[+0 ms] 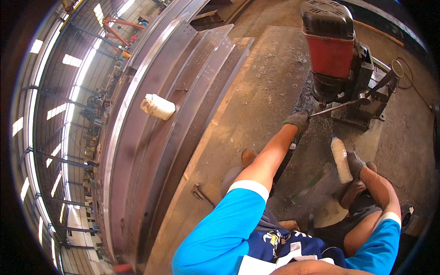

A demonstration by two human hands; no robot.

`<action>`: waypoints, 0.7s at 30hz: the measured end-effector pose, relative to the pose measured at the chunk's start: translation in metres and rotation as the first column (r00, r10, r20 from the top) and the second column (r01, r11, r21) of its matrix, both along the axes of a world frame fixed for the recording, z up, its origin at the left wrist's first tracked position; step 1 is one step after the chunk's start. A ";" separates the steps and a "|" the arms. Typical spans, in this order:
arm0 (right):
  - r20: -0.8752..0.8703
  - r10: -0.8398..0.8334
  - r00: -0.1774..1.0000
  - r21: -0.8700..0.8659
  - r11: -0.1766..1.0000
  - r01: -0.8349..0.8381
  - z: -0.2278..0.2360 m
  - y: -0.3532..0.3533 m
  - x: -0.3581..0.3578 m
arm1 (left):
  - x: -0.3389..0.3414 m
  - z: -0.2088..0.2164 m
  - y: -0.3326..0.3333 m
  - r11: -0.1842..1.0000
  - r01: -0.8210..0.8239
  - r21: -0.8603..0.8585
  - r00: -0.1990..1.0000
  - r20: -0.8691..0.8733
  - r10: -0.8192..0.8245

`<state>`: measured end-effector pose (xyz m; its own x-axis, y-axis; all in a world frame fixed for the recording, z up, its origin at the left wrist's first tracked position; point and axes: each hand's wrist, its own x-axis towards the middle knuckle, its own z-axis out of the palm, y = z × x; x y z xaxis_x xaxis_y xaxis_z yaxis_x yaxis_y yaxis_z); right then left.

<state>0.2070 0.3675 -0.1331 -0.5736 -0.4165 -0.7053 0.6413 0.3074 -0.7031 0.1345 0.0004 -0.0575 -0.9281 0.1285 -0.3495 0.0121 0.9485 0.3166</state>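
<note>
Taking the red-and-black drill press [337, 59] as my landmark, I read the scene from its far left. Well to the left of the press, a white plastic jug [158, 107] lay on its side on the stack of long curved steel plates [183, 91]. Nearer the press, the broad flat steel plate [256, 101] ran beneath the worker and under the machine's base.

Just below and left of the press, I saw the left hand [298, 120], in a grey glove, closed around the end of a thin metal rod [334, 107]. The rod ran up and to the right toward the press body, ending at its lower front.

Below the press, slightly right of its centre, the right hand [355, 163], also gloved in grey, was wrapped around the lower part of a white plastic bottle [339, 158]. The bottle stood tilted with its cap pointing up toward the press base, well short of touching it. Dark metal chips [305, 98] lay scattered on the plate just left of the press foot.
</note>
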 end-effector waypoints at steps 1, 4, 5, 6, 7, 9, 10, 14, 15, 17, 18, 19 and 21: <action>-0.073 0.056 0.996 0.056 0.997 -0.052 -0.002 0.000 -0.001 | 0.000 0.002 0.000 1.000 -0.009 0.003 1.000 0.000 0.009; -0.154 0.024 0.988 0.029 0.999 -0.019 -0.009 -0.003 -0.005 | 0.001 0.008 0.002 1.000 -0.012 0.002 1.000 0.028 0.012; -0.153 0.000 0.988 0.035 0.999 0.005 -0.011 -0.003 -0.006 | 0.001 0.010 0.002 1.000 -0.017 0.011 0.999 0.039 0.016; -0.158 -0.020 0.987 -0.043 0.999 0.013 -0.015 -0.004 -0.006 | 0.002 0.012 0.003 1.000 -0.021 0.020 0.999 0.049 0.020; -0.158 -0.016 0.987 -0.073 0.997 0.005 -0.018 -0.005 -0.006 | 0.002 0.013 0.003 0.999 -0.024 0.027 0.998 0.060 0.022; -0.265 0.043 0.963 -0.064 0.996 -0.062 -0.022 -0.005 -0.005 | 0.003 0.015 0.004 1.000 -0.023 0.014 0.997 0.071 0.022; -0.367 0.101 0.925 -0.019 0.993 -0.115 -0.022 -0.005 -0.004 | 0.003 0.014 0.004 1.000 -0.021 0.007 0.997 0.077 0.020; -0.377 0.297 0.878 0.252 0.944 -0.211 -0.006 -0.006 -0.001 | 0.002 0.012 0.004 0.999 -0.036 0.017 0.998 0.045 0.036; -0.423 0.305 0.853 0.218 0.948 -0.231 0.001 -0.007 0.000 | 0.003 0.011 0.004 0.999 -0.043 0.025 0.998 0.041 0.042; -0.446 0.340 0.828 0.278 0.932 -0.233 0.016 -0.007 0.004 | 0.004 0.013 0.004 0.998 -0.046 0.043 0.999 0.031 0.044; -0.461 0.376 0.804 0.318 0.916 -0.247 0.021 -0.006 0.003 | 0.004 0.014 0.006 0.998 -0.044 0.050 0.999 0.025 0.043; -0.474 0.411 0.779 0.356 0.898 -0.257 0.024 -0.007 0.004 | 0.005 0.016 0.006 0.997 -0.040 0.059 0.999 0.024 0.038; -0.494 0.481 0.725 0.428 0.860 -0.279 0.023 -0.005 0.004 | 0.007 0.021 0.008 0.998 -0.047 0.039 0.998 0.046 0.045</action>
<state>0.2109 0.3623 -0.1098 -0.7440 -0.5124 -0.4289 -0.0641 0.6936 -0.7175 0.1412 0.0079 -0.0365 -0.9169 0.1009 -0.3862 -0.0464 0.9341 0.3540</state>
